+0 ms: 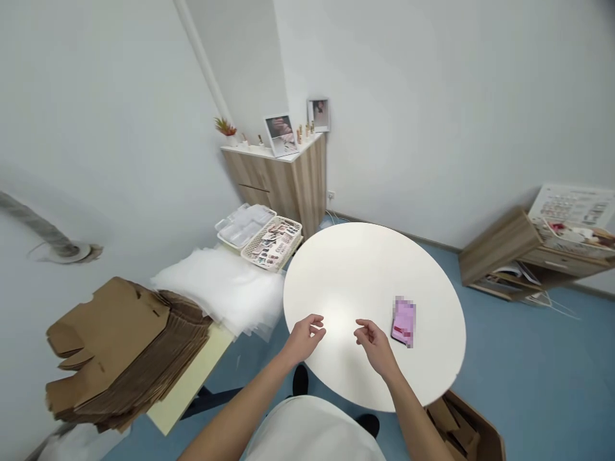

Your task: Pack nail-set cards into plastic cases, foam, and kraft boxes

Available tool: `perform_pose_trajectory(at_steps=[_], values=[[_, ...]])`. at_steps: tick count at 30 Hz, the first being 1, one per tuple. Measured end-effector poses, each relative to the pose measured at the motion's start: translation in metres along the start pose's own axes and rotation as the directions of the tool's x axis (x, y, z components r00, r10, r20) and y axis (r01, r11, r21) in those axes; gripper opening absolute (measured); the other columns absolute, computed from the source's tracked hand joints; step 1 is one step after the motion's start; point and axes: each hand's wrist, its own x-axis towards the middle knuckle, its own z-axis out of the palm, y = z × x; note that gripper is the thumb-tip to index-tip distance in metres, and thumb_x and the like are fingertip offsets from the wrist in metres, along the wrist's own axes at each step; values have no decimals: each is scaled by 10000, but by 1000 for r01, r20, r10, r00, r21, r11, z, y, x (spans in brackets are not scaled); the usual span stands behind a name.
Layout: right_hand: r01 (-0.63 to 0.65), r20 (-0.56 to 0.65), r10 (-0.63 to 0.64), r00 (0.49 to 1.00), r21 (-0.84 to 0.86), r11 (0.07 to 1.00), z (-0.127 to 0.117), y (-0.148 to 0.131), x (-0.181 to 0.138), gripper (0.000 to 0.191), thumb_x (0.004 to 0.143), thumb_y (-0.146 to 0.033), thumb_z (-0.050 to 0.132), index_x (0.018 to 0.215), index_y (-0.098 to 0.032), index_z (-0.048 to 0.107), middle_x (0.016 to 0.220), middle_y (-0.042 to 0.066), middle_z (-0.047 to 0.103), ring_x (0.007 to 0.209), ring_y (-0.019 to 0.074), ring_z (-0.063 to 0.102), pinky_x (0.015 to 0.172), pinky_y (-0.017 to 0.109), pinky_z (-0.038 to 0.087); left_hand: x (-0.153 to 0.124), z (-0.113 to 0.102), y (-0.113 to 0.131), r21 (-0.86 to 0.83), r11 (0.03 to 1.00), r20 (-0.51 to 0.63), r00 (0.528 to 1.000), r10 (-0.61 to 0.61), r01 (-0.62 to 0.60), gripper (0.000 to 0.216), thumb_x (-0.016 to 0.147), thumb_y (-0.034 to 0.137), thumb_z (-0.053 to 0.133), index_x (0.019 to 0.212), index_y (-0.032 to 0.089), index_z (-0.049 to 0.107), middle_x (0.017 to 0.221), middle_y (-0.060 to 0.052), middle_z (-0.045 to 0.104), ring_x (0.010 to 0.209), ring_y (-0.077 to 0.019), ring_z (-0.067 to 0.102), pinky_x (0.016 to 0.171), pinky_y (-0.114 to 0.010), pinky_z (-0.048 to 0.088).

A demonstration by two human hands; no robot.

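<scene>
My left hand [305,337] hovers over the near edge of a round white table [355,269], fingers loosely curled and apart, holding nothing. My right hand [373,343] is a little to its right, also over the table, fingers relaxed and spread, empty. Just right of my right hand lies a pink phone [403,321] flat on the tabletop, not touched by either hand.
At left, a stack of flattened cardboard boxes [120,349] and a pile of clear plastic bags [221,288] lie on a side table, with two trays [262,237] behind. A wooden cabinet [283,176] stands in the corner. A low wooden shelf [509,250] is at right; a cardboard box [461,429] sits on the floor.
</scene>
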Motion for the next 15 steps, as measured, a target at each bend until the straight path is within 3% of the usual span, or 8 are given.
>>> perform_pose_trajectory(at_steps=[6,15], values=[[-15,187,34,982,-103,995,75,-31,26,303,716,-422,533,948,-235,590,724,5,604,685,174,583,621,311,447,11,-76,-43,-94,991,-97,990,-100,91,377,692,402,568,981,160,579,923,-79,624,718,-156,590,659,-289,466],[32,371,16,929,-123,992,127,-44,89,305,695,-379,540,944,-212,594,751,4,612,683,159,584,639,305,447,24,-117,-52,-75,992,-227,967,-117,103,359,686,373,579,970,154,585,909,-81,623,727,-167,592,693,-309,472]])
